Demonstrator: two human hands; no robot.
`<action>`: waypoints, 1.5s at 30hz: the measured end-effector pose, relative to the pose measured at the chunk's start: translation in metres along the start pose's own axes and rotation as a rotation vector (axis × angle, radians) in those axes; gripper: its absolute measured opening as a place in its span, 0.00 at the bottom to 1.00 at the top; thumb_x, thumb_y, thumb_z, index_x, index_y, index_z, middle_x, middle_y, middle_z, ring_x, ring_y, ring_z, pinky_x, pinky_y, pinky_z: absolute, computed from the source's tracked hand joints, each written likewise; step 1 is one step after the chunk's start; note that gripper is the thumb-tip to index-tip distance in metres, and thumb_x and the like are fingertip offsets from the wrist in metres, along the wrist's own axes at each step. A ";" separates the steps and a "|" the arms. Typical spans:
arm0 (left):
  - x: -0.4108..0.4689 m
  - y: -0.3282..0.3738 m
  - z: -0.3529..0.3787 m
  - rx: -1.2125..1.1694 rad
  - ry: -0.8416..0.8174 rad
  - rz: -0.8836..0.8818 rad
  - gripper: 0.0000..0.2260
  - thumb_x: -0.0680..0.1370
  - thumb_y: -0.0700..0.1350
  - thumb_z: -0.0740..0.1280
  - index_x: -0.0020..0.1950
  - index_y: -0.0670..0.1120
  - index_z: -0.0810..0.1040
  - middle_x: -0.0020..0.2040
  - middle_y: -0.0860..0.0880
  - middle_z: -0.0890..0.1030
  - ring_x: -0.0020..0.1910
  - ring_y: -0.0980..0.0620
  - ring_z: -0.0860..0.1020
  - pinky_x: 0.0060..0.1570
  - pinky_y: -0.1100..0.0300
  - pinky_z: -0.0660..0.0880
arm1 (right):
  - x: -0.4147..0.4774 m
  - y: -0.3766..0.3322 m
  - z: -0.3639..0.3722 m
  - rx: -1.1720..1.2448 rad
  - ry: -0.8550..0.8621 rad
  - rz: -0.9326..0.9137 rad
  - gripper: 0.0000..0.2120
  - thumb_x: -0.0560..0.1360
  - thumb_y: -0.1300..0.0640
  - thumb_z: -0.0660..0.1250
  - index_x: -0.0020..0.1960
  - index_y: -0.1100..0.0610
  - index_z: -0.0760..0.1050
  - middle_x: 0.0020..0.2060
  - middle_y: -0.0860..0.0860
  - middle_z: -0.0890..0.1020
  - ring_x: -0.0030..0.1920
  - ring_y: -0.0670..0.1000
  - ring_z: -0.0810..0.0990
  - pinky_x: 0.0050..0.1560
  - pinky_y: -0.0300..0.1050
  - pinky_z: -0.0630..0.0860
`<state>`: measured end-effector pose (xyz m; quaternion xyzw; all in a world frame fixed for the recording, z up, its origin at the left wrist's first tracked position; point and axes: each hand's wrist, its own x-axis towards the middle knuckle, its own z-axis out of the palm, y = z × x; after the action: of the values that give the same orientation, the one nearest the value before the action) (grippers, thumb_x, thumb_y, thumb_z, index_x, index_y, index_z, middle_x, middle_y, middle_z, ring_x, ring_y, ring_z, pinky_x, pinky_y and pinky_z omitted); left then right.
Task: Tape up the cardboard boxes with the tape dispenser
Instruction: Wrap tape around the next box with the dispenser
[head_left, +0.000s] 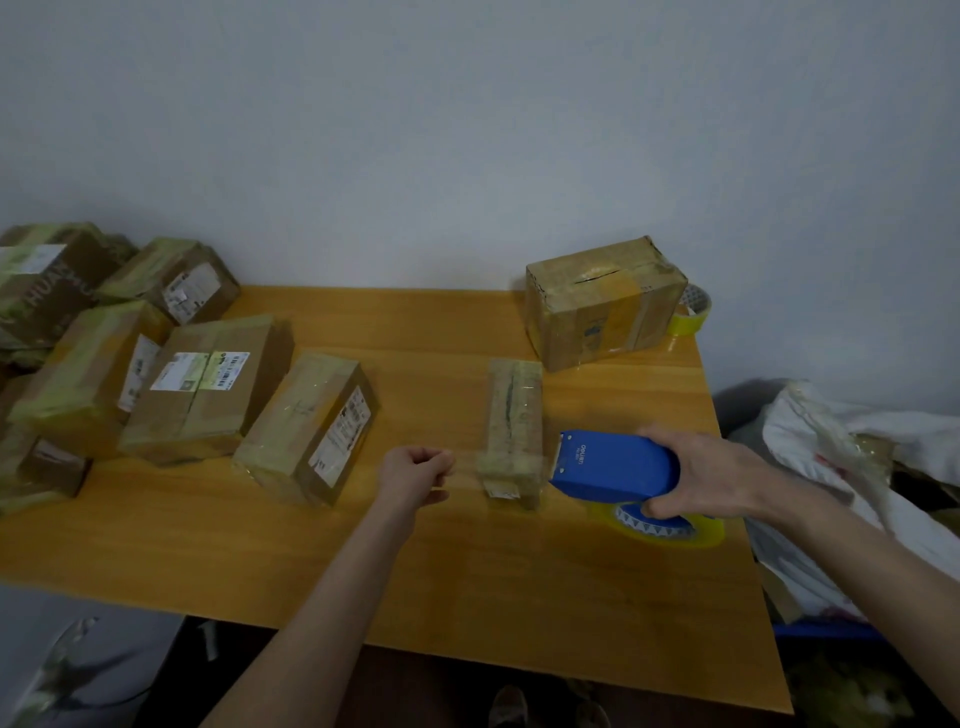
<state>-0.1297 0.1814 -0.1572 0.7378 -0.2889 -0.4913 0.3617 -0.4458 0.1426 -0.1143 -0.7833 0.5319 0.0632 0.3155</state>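
— Right hand (696, 470) grips the blue plastic tape dispenser (613, 465), touching the narrow brown cardboard box (511, 415); left hand (415, 473) curled, hold unclear.
— Piled cardboard boxes (208, 384) look taped; this one's unfinished.

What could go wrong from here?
1. The narrow box stands unheld: the left hand pinches the tape strip, the right hand grips the dispenser. Pressing tape on may tip or slide it.
2. The stretched strip hangs free and could fold onto itself or catch the table.
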 end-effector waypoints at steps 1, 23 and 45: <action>0.002 -0.002 0.002 0.005 -0.005 -0.002 0.07 0.78 0.41 0.68 0.51 0.37 0.79 0.39 0.46 0.78 0.37 0.52 0.76 0.33 0.62 0.77 | 0.002 0.000 0.002 -0.015 -0.017 0.009 0.33 0.66 0.45 0.74 0.66 0.42 0.64 0.50 0.44 0.78 0.48 0.46 0.79 0.49 0.50 0.79; -0.032 -0.013 0.032 1.012 0.007 0.982 0.22 0.79 0.40 0.62 0.74 0.46 0.65 0.74 0.49 0.65 0.72 0.51 0.66 0.68 0.57 0.67 | 0.013 -0.002 0.026 -0.062 -0.027 0.028 0.33 0.67 0.45 0.72 0.67 0.46 0.62 0.41 0.43 0.74 0.42 0.48 0.76 0.36 0.43 0.72; -0.036 -0.021 0.052 1.380 -0.166 0.816 0.31 0.82 0.43 0.53 0.74 0.47 0.32 0.74 0.51 0.32 0.75 0.56 0.34 0.73 0.59 0.33 | 0.030 -0.019 0.004 -0.256 -0.225 0.012 0.38 0.67 0.41 0.70 0.73 0.37 0.57 0.48 0.44 0.77 0.48 0.50 0.76 0.44 0.47 0.77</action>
<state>-0.1895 0.2085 -0.1686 0.5924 -0.7998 -0.0845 -0.0472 -0.4151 0.1259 -0.1227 -0.8018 0.4854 0.2196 0.2706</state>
